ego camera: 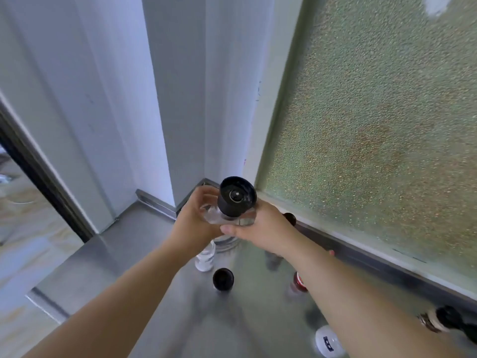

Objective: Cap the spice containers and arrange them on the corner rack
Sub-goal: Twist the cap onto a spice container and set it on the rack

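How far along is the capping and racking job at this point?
Done: the clear container gripped by the left hand and right hand already carries its black cap. In hand: it is lifted above the steel counter, not placed. Left: several containers stand below, such as a black-capped one and a red-banded one. No rack is identifiable.

1. The right forearm (343, 288) hides most of a red-capped container (299, 281).
2. A dark-topped container (449, 322) is cut off by the right edge.
3. A blurred white object (326, 341), perhaps a cap, stays unclear.
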Action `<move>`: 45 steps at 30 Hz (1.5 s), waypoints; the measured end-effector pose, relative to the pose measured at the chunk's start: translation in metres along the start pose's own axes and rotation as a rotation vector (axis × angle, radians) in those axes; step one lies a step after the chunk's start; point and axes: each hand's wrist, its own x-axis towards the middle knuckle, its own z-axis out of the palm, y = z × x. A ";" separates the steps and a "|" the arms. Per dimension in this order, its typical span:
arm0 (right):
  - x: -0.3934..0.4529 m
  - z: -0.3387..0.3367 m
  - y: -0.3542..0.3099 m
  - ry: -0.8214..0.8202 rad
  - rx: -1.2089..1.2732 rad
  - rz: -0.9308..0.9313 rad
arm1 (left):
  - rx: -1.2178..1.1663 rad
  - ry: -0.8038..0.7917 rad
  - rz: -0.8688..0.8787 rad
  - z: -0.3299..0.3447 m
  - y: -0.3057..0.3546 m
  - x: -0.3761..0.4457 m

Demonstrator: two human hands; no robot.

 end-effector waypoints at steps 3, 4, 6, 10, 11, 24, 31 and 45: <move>0.043 0.020 0.006 0.013 0.099 0.043 | 0.022 0.052 -0.061 -0.015 -0.020 0.027; 0.056 0.025 0.008 0.026 0.117 0.042 | 0.023 0.055 -0.077 -0.019 -0.030 0.036; 0.080 0.034 0.013 0.047 0.103 0.047 | 0.016 0.038 -0.105 -0.024 -0.047 0.052; 0.123 0.063 0.033 0.083 -0.025 0.071 | 0.094 -0.009 -0.105 -0.037 -0.075 0.069; 0.131 0.072 0.043 0.100 -0.063 0.100 | 0.129 0.003 -0.106 -0.042 -0.082 0.069; 0.147 0.104 0.100 -0.045 0.031 0.256 | 0.186 -0.345 -0.291 -0.055 -0.148 0.039; 0.105 0.089 0.116 -0.044 -0.245 0.262 | 0.303 -0.466 -0.258 -0.022 -0.158 0.030; 0.019 0.092 0.134 -0.125 -0.360 0.102 | 0.192 -0.294 -0.244 -0.002 -0.142 0.004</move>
